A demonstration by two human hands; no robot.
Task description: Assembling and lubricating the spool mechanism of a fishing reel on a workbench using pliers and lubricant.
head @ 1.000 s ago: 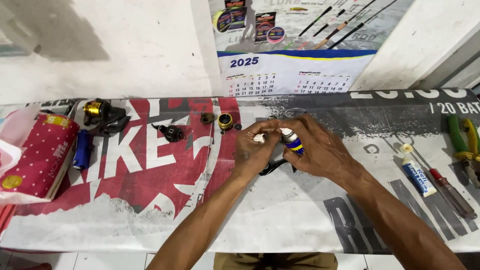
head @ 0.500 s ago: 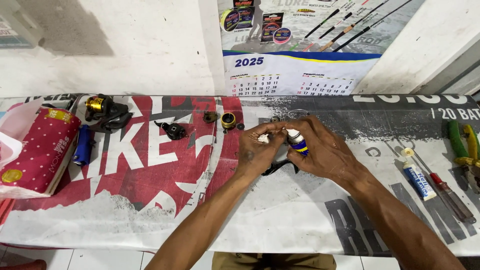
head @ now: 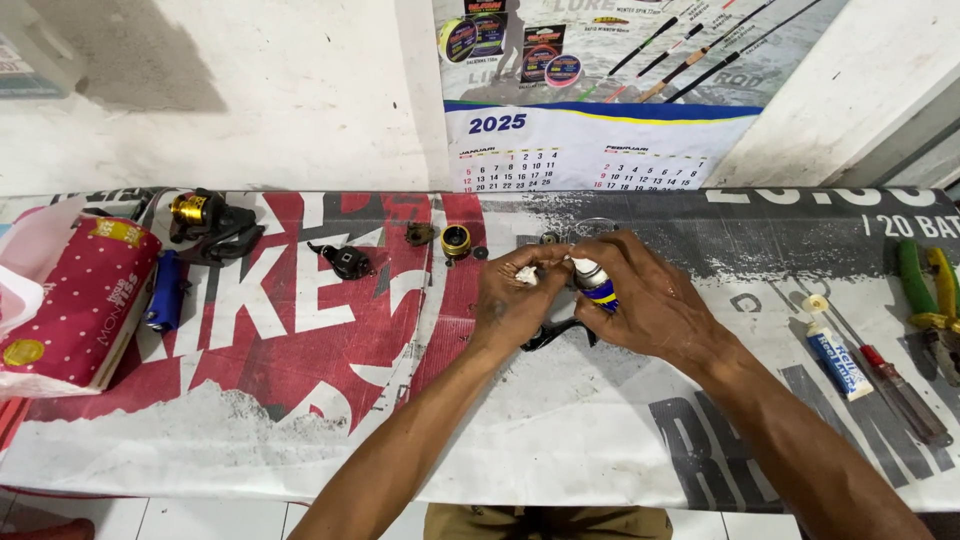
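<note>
Hands meet above the worktop (head: 600,430): right hand (head: 650,300) grips a spray can (head: 594,283); left hand (head: 515,300) pinches a small white part (head: 526,276) beside its nozzle. Black part (head: 550,335) lies beneath them.

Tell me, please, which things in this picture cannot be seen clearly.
- Small white piece in left hand: head view, fingers cover most of it.
- Black part: hidden under both hands.
- Spray can: right hand hides its body.
- Pliers: cut off by right edge.
</note>
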